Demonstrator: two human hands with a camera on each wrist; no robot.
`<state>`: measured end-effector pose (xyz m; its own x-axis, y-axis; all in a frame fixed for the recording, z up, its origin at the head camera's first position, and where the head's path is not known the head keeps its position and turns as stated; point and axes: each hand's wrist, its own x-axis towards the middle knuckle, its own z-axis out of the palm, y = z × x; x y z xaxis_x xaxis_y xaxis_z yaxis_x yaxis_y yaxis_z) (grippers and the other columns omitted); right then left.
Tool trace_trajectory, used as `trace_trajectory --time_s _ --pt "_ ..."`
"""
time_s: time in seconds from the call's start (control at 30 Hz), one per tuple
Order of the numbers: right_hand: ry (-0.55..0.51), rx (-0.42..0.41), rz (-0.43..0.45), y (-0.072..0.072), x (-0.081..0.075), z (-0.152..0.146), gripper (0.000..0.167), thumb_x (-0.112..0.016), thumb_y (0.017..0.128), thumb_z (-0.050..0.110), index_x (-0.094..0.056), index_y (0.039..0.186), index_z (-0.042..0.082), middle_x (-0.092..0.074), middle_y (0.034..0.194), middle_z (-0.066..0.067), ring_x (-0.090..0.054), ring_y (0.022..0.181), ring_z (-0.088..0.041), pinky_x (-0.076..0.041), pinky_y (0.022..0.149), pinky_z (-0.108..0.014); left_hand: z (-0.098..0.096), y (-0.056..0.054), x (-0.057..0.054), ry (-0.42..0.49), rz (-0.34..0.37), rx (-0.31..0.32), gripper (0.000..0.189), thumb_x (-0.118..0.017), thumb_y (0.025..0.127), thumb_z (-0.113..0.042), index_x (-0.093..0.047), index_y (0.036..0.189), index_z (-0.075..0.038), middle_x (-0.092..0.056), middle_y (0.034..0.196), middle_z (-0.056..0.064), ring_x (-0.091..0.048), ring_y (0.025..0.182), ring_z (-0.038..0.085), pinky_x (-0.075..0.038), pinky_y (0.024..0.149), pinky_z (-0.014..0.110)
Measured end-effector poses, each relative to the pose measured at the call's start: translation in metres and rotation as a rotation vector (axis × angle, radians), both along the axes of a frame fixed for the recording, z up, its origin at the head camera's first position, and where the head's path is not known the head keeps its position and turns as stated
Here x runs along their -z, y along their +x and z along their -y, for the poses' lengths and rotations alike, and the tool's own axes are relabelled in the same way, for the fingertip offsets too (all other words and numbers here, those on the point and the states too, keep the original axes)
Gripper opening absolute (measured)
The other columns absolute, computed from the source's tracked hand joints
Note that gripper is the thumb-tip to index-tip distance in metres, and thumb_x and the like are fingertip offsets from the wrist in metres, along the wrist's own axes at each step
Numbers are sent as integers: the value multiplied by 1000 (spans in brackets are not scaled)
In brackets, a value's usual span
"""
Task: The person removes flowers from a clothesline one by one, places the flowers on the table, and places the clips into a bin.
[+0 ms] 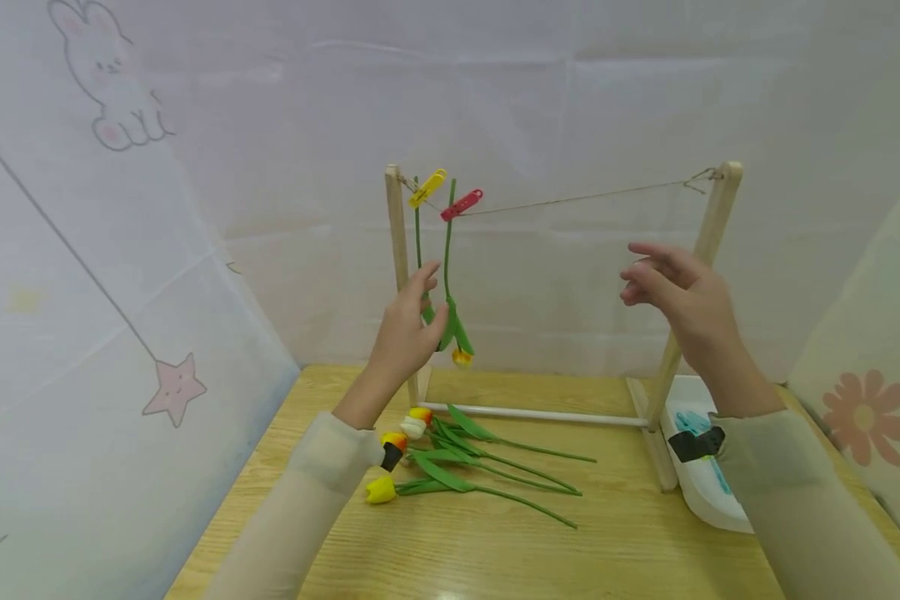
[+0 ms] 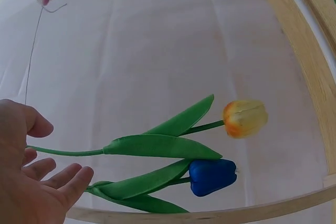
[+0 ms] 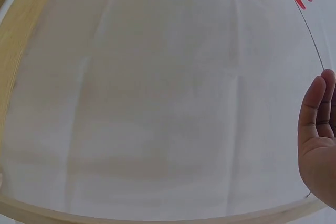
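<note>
A string [image 1: 585, 197] runs across the top of a wooden frame [image 1: 397, 250]. At its left end a yellow clip [image 1: 427, 187] and a red clip [image 1: 462, 204] each hold a fake tulip head down. In the left wrist view these are an orange-yellow bloom [image 2: 244, 118] and a blue bloom [image 2: 212, 177]. My left hand [image 1: 423, 304] is beside their stems and leaves with relaxed fingers [image 2: 68, 182], gripping nothing. My right hand [image 1: 645, 275] hovers empty below the string near the right post, fingers straight [image 3: 315, 108].
Several more fake tulips [image 1: 457, 467] lie on the wooden table [image 1: 570, 550] in front of the frame. A white tray [image 1: 708, 500] with blue clips [image 1: 693, 421] stands at the right, by the frame's foot. White cloth walls close in on all sides.
</note>
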<state>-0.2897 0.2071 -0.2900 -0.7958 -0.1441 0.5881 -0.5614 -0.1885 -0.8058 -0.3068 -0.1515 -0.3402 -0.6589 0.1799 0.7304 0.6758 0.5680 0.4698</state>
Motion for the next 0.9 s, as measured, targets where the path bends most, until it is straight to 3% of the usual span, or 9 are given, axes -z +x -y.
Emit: trace_trajectory --time_s 0.23,0.33,0.5,0.67,0.9 --pt "27 -52 -26 -7 -14 19 28 -62 98 0 -67 126 0 -74 92 -5 -71 78 -16 -61 75 -27 -9 -6 -12 17 -12 -10 61 -61 97 -2 -37 153 0 -46 152 19 -55 131 35 -56 97 46" --pt "54 -38 -12 -9 -20 28 29 -65 98 4 -67 127 1 -74 93 -5 -70 78 -16 -61 76 -27 -11 -9 -15 29 2 -27 61 -61 97 -3 -37 152 0 -45 154 18 -56 130 34 -56 97 45" --pt "80 -30 8 -13 -32 44 31 -67 98 8 -65 128 3 -73 95 -6 -69 79 -17 -61 77 -27 -12 -19 -19 111 105 -11 60 -59 98 -4 -36 154 -3 -46 154 14 -58 127 32 -55 100 41" --pt "91 -82 -8 -20 -41 61 29 -66 98 7 -65 127 3 -72 95 -7 -69 78 -19 -61 78 -28 -12 -27 -23 188 226 15 60 -57 100 -3 -35 155 -8 -49 151 15 -61 124 31 -56 98 39" --pt "137 -47 2 -27 -51 78 35 -69 97 12 -63 130 0 -71 96 -9 -69 78 -22 -61 78 -28 -15 -34 -25 219 266 72 60 -59 99 3 -38 155 -9 -56 144 17 -64 121 30 -57 97 39"
